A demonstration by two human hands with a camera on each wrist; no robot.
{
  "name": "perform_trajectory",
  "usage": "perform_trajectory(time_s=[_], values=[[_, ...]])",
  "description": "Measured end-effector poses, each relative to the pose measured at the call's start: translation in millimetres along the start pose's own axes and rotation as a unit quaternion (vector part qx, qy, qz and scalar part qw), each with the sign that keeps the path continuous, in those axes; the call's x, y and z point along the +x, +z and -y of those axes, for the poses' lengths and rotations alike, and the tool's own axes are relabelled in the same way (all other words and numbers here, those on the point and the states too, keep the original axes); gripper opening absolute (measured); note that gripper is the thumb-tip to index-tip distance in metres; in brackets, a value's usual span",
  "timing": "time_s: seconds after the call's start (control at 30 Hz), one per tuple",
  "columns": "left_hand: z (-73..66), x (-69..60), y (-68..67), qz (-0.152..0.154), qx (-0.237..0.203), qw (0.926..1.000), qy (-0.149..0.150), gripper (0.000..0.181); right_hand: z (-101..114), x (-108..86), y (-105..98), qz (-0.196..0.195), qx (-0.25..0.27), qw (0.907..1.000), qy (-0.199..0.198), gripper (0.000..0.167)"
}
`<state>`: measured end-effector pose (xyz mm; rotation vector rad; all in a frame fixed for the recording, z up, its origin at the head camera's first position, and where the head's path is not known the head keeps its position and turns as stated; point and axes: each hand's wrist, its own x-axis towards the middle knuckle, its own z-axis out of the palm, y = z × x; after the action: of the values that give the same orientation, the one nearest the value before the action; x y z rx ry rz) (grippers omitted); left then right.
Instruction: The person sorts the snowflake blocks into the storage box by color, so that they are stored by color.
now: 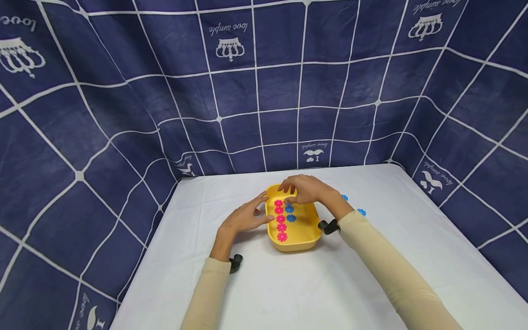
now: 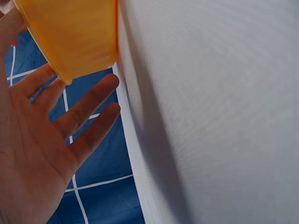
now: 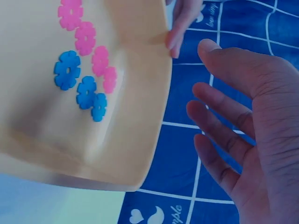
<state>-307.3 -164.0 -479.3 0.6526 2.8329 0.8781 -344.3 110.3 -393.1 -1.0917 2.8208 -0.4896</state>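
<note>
A yellow tray [image 1: 303, 229] stands on the white table, with a column of several pink flower-shaped discs [image 1: 280, 219] along its left part. Beside them lie three blue flower-shaped discs [image 3: 86, 92], partly covered by my right hand in the head view. My left hand [image 1: 243, 216] rests against the tray's left rim, its fingers spread and fairly straight; in the left wrist view, fingertips touch the rim of the yellow wall [image 2: 74, 37]. Over the tray's far part hovers my right hand [image 1: 307, 189], fingers loosely bent and apart, nothing between them [image 3: 243, 126].
Two more blue flower-shaped discs [image 1: 361, 212] lie on the white tablecloth [image 1: 284, 288] to the right of the tray, near the right forearm. A dark blue checked curtain [image 1: 280, 91] encloses the table at the back and sides.
</note>
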Motion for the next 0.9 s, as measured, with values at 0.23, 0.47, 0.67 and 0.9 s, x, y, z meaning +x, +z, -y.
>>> perform_trajectory(time_s=[0.23,0.47,0.67,0.9], values=[[0.8,1.6,1.2,-0.002,0.006,1.0,-0.006,0.085,3,-6.6,-10,-0.032,0.004,0.9992,-0.022,0.043],[0.1,1.7,3.0,-0.007,0.007,0.9999,-0.01,0.083,3,-9.6,-12,-0.043,0.009,0.9987,-0.026,0.042],[0.1,0.3,3.2,-0.004,0.006,0.9999,-0.014,0.085,-2,-14.5,-8,-0.04,0.018,0.999,-0.011,0.042],[0.7,-0.7,1.3,0.002,0.002,1.0,-0.002,0.09,-14,-29.2,-5,-0.056,0.045,0.9974,0.009,0.04]])
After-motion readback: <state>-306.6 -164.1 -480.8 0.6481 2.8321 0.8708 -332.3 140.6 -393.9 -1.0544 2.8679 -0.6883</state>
